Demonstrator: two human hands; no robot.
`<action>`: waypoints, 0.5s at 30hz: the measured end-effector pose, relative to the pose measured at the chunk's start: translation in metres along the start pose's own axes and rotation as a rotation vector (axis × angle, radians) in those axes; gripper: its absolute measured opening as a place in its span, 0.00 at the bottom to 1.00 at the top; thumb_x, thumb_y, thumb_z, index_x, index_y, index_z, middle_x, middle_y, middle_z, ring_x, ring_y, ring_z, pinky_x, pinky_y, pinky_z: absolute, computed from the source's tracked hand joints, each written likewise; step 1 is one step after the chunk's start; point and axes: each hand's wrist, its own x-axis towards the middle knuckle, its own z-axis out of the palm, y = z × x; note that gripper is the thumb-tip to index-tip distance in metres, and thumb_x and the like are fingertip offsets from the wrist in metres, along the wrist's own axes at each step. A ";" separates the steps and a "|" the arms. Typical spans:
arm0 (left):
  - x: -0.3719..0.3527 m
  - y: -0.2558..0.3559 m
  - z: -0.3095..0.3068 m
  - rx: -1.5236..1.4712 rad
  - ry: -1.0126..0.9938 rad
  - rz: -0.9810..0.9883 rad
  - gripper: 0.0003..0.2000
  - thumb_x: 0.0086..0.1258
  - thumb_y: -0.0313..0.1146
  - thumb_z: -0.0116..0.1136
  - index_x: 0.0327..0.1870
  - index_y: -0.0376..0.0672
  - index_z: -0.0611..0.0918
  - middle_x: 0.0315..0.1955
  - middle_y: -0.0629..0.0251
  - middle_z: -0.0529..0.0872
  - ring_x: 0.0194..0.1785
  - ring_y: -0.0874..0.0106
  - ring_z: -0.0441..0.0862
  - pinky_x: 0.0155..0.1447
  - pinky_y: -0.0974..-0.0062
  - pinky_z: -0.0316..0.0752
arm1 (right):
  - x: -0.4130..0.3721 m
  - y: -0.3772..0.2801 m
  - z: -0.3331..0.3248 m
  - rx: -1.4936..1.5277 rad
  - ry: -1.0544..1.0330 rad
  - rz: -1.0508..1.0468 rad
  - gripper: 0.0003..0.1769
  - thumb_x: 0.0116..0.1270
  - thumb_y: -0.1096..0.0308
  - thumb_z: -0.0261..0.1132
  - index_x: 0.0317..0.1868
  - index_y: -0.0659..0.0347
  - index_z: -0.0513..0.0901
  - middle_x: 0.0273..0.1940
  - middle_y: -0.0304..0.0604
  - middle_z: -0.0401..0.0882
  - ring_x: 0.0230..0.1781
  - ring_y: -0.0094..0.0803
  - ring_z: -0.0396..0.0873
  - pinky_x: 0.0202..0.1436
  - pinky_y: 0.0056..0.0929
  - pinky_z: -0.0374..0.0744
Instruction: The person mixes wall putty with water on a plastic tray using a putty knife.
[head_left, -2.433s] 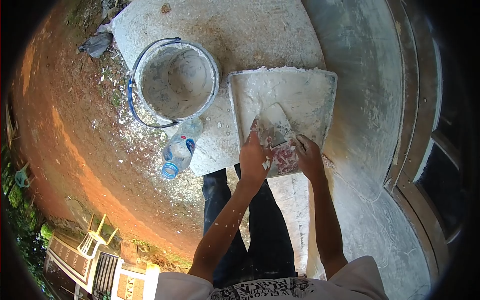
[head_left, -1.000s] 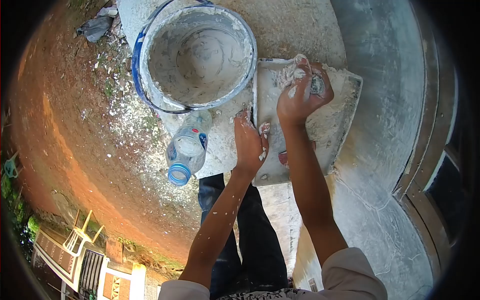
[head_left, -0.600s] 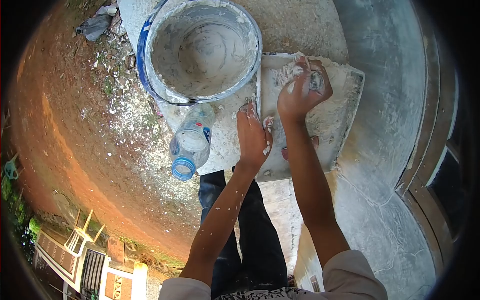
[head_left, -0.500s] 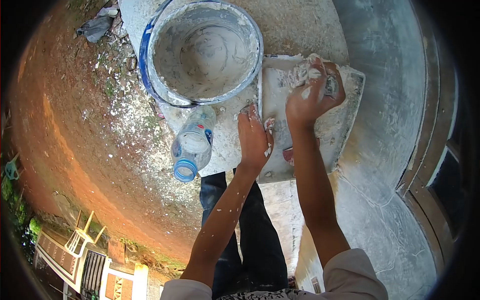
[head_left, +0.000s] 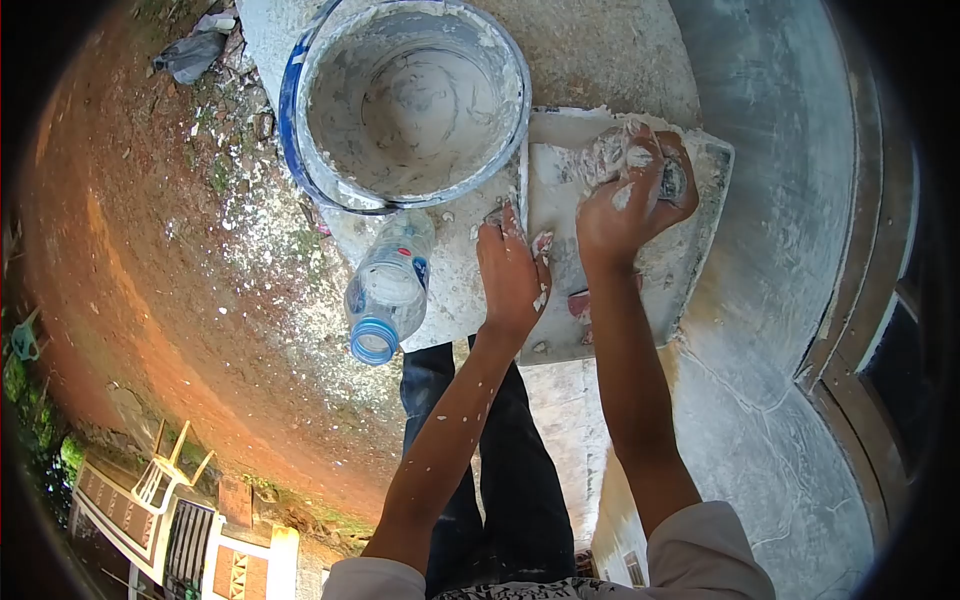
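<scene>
My right hand (head_left: pixel 632 205) is closed in a fist over the far part of a shallow, paste-smeared tray (head_left: pixel 690 250). White paste (head_left: pixel 600 160) clings to its fingers and lies thick beside them. A greyish, paste-coated thing (head_left: pixel 673 182) shows within the curled fingers; its kind is hidden. At the tray's left edge, my left hand (head_left: pixel 512 278) grips the rim, with paste spots on its fingers and thumb. Just beyond it stands a bucket (head_left: pixel 300 110) coated inside with white paste. A clear plastic bottle (head_left: pixel 392 290) with a blue neck lies left of my left hand.
Below the tray and bucket is a pale concrete slab (head_left: pixel 620 50). Reddish soil (head_left: pixel 150 250) spattered with white flecks spreads to the left, with a grey plastic scrap (head_left: pixel 190 58). A smooth grey concrete surface (head_left: pixel 780 200) curves along the right. A chair (head_left: pixel 165 470) stands far off.
My right hand has shifted slightly nearer and to the right over the tray, keeping its grip. The left hand stays at the tray's edge. The view has moved a little.
</scene>
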 end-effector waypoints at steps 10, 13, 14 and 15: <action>-0.001 0.004 -0.002 -0.036 -0.043 -0.088 0.30 0.66 0.26 0.59 0.68 0.22 0.65 0.43 0.42 0.70 0.46 0.48 0.69 0.54 0.54 0.66 | -0.014 0.002 -0.004 -0.304 -0.084 -0.013 0.16 0.65 0.86 0.62 0.53 0.74 0.74 0.57 0.49 0.62 0.52 0.40 0.77 0.57 0.36 0.80; 0.001 0.005 -0.002 -0.035 -0.073 -0.075 0.31 0.61 0.18 0.51 0.68 0.18 0.60 0.46 0.36 0.69 0.50 0.44 0.68 0.57 0.53 0.65 | 0.013 -0.012 -0.007 -0.554 -0.035 -0.195 0.13 0.66 0.85 0.61 0.51 0.74 0.75 0.57 0.49 0.63 0.53 0.37 0.77 0.58 0.34 0.78; 0.000 0.000 0.000 -0.008 -0.026 0.011 0.32 0.61 0.18 0.52 0.68 0.18 0.60 0.45 0.36 0.69 0.48 0.45 0.68 0.55 0.53 0.65 | 0.017 -0.013 -0.010 -0.589 -0.064 -0.170 0.14 0.66 0.84 0.62 0.52 0.74 0.75 0.57 0.50 0.64 0.54 0.36 0.75 0.59 0.34 0.77; -0.003 -0.001 -0.003 -0.005 -0.030 -0.002 0.32 0.61 0.18 0.52 0.68 0.18 0.60 0.45 0.36 0.69 0.48 0.45 0.68 0.55 0.53 0.65 | 0.016 -0.014 -0.014 -0.632 -0.105 -0.142 0.15 0.66 0.84 0.63 0.52 0.74 0.75 0.57 0.50 0.64 0.55 0.36 0.74 0.59 0.34 0.76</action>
